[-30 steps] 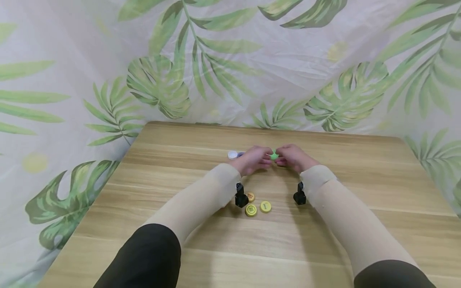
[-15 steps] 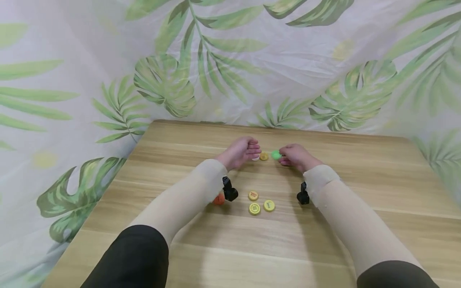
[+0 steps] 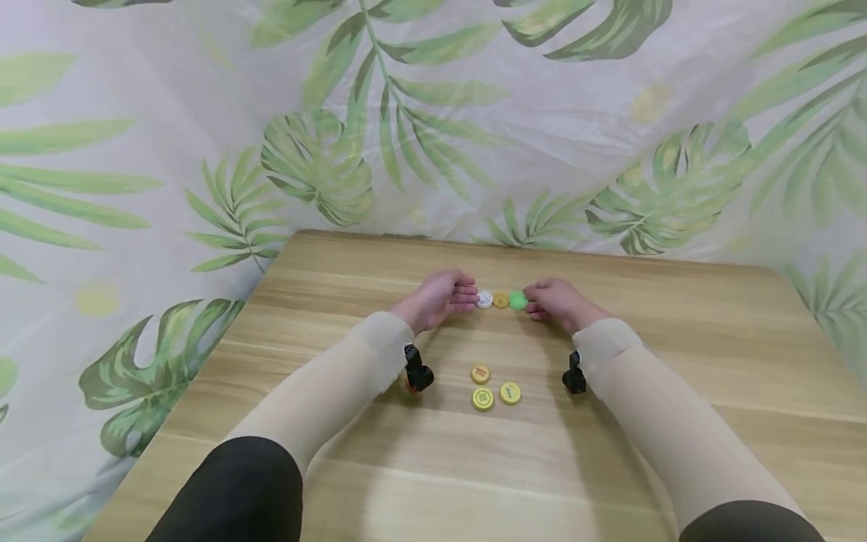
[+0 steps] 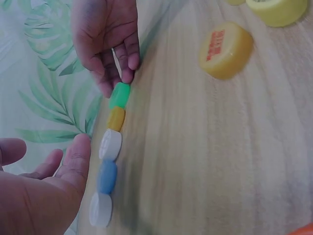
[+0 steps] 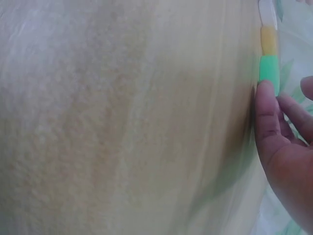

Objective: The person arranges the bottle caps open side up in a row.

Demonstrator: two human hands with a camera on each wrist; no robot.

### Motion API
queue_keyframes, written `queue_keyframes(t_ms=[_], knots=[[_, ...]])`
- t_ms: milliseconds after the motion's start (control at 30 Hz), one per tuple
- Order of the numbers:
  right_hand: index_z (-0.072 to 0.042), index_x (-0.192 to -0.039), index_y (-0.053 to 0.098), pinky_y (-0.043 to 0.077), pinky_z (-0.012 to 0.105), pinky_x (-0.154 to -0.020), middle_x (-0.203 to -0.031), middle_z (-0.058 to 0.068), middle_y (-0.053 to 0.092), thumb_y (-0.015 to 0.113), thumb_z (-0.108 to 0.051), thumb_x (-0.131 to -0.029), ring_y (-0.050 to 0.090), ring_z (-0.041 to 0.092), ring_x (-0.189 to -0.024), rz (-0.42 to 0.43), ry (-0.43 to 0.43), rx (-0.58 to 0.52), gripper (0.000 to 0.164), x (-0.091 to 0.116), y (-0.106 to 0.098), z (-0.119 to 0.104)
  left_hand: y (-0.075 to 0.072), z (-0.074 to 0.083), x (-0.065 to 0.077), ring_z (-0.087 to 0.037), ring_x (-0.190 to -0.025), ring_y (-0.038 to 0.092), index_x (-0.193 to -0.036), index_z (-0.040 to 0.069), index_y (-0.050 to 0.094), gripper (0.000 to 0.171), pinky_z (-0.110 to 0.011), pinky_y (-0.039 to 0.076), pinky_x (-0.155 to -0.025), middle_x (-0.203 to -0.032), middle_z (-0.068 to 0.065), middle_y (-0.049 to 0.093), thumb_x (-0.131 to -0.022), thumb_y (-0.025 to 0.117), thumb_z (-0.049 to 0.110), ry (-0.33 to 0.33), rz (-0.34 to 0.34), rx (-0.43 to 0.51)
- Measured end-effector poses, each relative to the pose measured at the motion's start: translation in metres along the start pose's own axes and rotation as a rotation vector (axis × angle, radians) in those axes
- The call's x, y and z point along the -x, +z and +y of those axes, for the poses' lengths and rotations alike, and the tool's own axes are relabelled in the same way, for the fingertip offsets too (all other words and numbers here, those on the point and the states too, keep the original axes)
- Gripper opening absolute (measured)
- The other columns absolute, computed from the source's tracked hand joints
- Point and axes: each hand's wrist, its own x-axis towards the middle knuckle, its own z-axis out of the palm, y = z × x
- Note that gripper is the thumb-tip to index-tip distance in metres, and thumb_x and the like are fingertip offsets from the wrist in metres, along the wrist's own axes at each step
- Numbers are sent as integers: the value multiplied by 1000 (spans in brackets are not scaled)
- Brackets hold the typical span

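1. Half a second on, my remote feed shows the left hand [image 3: 440,298] farther from the green cap [image 3: 518,301] than before; the inner white cap [image 3: 484,299], partly covered then, now shows beside the amber cap [image 3: 501,300]. The right hand [image 3: 557,302] remains at the green cap.
2. I take that shift to mean the left hand's work now lies along the row's left half, while the right hand minds the green end.
3. Left-hand fingers reach out relaxed, thumb apart, holding nothing, beside the blue cap [image 4: 107,177] and inner white cap. Right-hand fingers bend gently, tips touching the green cap's end, thumb apart, with no grip on it.
4. Five caps I count in the row, left to right: outer white cap [image 4: 101,210], blue, inner white, amber, green, side by side toward the far edge of one wooden table [image 3: 488,467].
5. Three loose caps lie nearer the person: one red-printed cap [image 3: 480,374] and two yellow ones, a left yellow cap [image 3: 483,399] and a right yellow cap [image 3: 511,393].
6. One more, seemingly an orange cap [image 4: 304,231], is mostly hidden behind the left wrist camera [image 3: 418,370].
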Motion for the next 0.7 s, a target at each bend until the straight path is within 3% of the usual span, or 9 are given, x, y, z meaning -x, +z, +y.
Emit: queue_keyframes(t_ms=[233, 433, 567, 700], knots=[[14, -151, 36, 56, 22, -84, -136, 22, 51, 41, -10, -110, 58, 15, -99, 9, -21, -2, 47, 1, -2, 6, -7, -9, 2, -38, -124, 56, -142, -15, 45, 42, -43, 47, -110, -137, -31, 53, -110, 36, 10, -5, 8, -3], [14, -140, 46, 56, 22, -77, -106, 12, 60, 45, -10, -108, 59, 13, -87, 28, -18, 27, 39, 9, -6, 6, -26, -13, 13, -38, -123, 57, -142, -16, 42, 42, -44, 46, -111, -138, -31, 51, -108, 39, 8, -13, 4, 26], [14, -128, 53, 56, 23, -75, -99, 12, 61, 49, -10, -107, 60, 15, -84, -36, -60, 94, 32, 14, 1, -1, -44, -15, 28, -41, -131, 52, -144, -16, 40, 44, -43, 44, -113, -141, -32, 49, -110, 33, 11, -16, 7, 12], [14, -124, 57, 57, 27, -77, -100, 17, 64, 53, -5, -103, 62, 18, -86, -122, -122, 200, 29, 19, 24, -6, -54, -18, 39, -40, -128, 54, -144, -16, 40, 45, -43, 45, -112, -140, -31, 49, -111, 32, 13, -17, 1, -26]])
